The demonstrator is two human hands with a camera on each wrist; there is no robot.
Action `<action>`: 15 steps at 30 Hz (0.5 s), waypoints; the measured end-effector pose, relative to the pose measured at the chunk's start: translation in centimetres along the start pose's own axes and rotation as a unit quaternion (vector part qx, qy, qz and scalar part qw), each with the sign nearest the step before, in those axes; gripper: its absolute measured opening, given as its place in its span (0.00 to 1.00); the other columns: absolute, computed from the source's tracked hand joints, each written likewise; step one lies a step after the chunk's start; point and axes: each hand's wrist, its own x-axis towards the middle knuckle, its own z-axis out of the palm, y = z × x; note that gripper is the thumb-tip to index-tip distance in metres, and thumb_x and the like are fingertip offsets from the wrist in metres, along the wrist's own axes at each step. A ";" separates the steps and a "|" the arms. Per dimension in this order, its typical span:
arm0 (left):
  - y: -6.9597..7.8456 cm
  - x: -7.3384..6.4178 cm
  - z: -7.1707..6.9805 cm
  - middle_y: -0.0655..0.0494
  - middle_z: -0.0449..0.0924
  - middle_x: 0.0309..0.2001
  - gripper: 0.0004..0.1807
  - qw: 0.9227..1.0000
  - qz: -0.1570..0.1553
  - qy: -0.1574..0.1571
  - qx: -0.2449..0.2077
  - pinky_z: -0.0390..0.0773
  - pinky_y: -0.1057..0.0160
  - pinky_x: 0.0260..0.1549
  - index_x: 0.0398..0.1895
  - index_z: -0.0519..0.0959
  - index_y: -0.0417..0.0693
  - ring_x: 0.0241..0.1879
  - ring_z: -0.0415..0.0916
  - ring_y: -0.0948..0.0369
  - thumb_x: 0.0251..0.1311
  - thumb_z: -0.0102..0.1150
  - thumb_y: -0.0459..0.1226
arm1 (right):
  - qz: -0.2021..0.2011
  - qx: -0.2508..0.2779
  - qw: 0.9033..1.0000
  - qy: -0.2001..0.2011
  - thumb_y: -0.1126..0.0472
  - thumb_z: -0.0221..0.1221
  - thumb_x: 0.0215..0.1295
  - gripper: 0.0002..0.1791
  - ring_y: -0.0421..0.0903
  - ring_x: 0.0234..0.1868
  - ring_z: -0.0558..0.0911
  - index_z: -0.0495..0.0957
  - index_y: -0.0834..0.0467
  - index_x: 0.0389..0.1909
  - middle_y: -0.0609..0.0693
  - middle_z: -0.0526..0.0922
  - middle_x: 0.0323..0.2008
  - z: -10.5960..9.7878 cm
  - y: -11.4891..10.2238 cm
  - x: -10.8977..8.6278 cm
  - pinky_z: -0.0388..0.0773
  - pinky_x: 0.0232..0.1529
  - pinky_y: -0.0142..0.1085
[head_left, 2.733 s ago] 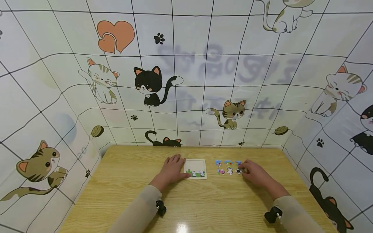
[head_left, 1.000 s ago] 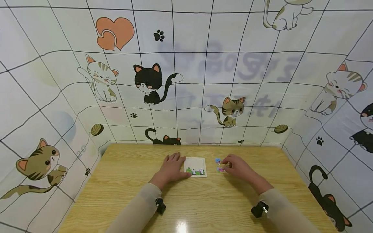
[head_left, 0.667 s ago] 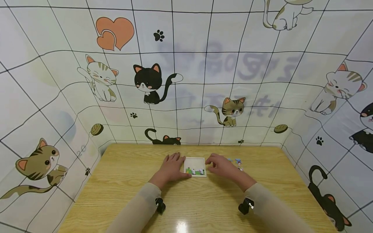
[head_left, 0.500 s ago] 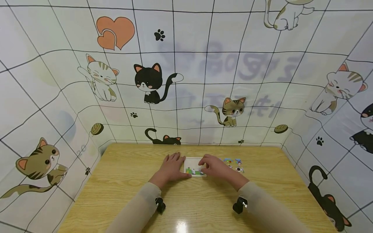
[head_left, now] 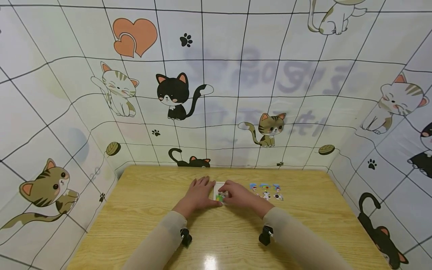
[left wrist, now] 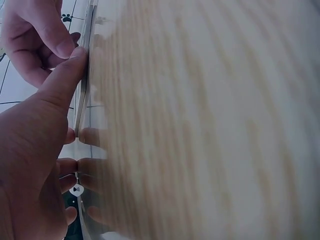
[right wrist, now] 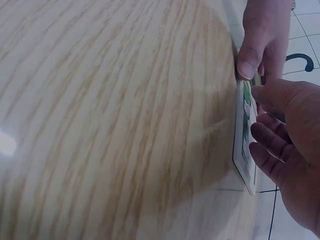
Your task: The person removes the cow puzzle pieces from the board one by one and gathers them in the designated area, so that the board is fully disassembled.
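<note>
My left hand [head_left: 196, 195] lies spread at the left side of a small pale puzzle tray [head_left: 221, 184], its thumb [left wrist: 70, 70] on the lower left corner. My right hand [head_left: 237, 194] bends over the tray and covers its right part. The right thumb [right wrist: 275, 95] and forefinger come together at its lower edge, close beside the left thumb; I cannot tell whether they pinch a piece. Green printed puzzle pieces [head_left: 220, 197] show in the lower part of the tray. In the right wrist view the other right fingers [right wrist: 270, 140] curl loosely over the tray.
Two rows of loose puzzle pieces lie right of the tray, among them a blue-topped one [head_left: 264, 186] and a black-and-white one [head_left: 278, 196]. One piece is partly hidden behind the right hand. A cat-print sheet [head_left: 222, 82] rises behind the wooden table [head_left: 152, 187].
My right hand has moved left from the loose pieces to the tray, uncovering pieces on the right. Six loose pieces' places look unchanged, and my left hand has stayed at the tray.
</note>
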 end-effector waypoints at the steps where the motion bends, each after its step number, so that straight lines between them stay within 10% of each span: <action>1: 0.0 0.0 0.0 0.42 0.55 0.88 0.59 1.000 0.001 0.001 0.000 0.48 0.33 0.83 0.89 0.63 0.55 0.87 0.50 0.43 0.64 0.62 0.77 | 0.000 0.001 1.000 -0.004 0.65 0.67 0.78 0.20 0.37 0.35 0.77 0.84 0.64 0.66 0.56 0.82 0.52 0.1 0.0 0.1 0.81 0.42 0.37; 15: 0.1 -0.2 -0.2 0.40 0.59 0.85 0.58 1.000 0.015 0.015 0.007 0.53 0.32 0.81 0.87 0.67 0.53 0.85 0.54 0.42 0.63 0.64 0.76 | 0.014 0.011 1.000 -0.016 0.64 0.68 0.79 0.19 0.39 0.38 0.79 0.84 0.65 0.66 0.55 0.79 0.51 0.4 -0.5 0.4 0.82 0.42 0.35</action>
